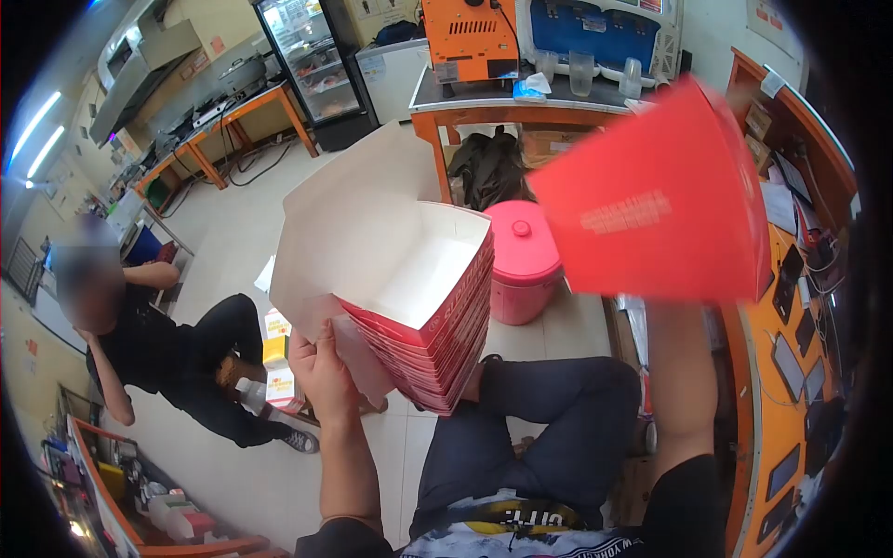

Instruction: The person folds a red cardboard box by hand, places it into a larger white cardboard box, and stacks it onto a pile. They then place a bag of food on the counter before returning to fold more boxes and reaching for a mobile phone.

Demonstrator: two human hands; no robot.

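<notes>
My left hand (pixel 324 372) grips the near left edge of a nested stack of red and white paper boxes (pixel 437 325), thumb on top. The top box of the stack is open, its white inside showing, with large pale flaps (pixel 344 214) spread up and to the left. On the right, a red box (pixel 651 195) is raised above my right forearm, its outer face towards me and blurred by motion. My right hand is hidden behind that red box.
A pink lidded bucket (pixel 523 260) stands on the floor ahead. Phones lie on the orange counter (pixel 791 409) at right. A seated person (pixel 158 344) is at left, near printed boxes (pixel 279 363). An orange machine (pixel 472 42) stands on the table ahead.
</notes>
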